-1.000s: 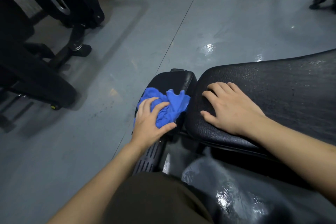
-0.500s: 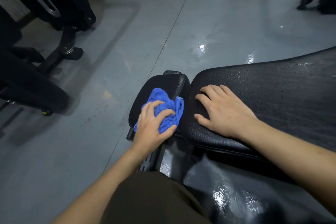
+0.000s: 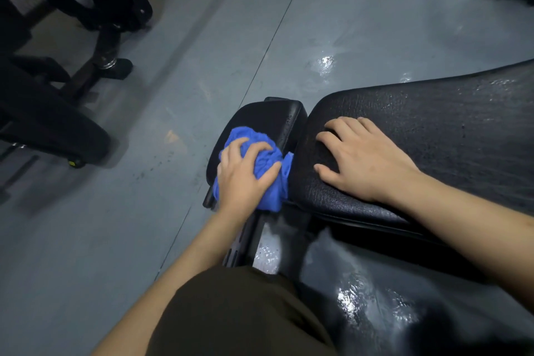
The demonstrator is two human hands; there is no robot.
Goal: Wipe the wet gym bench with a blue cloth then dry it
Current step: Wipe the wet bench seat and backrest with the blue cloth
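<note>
- While the left hand (image 3: pixel 245 173) bunches the blue cloth (image 3: pixel 267 165) under curled fingers on the small seat pad (image 3: pixel 268 115), pressure should stay firm and strokes overlap.
- Just right of those fingers, the right hand (image 3: pixel 364 159) lies flat, fingers spread, steadying the long bench pad (image 3: pixel 450 121).
- Beyond its fingertips droplets glisten, so that pad probably needs wiping next.

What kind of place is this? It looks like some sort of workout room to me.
Most likely a gym. A padded black bench, beaded with water, is being wiped with a blue cloth; black exercise machines stand on a smooth grey floor that shines wet in spots.
</note>
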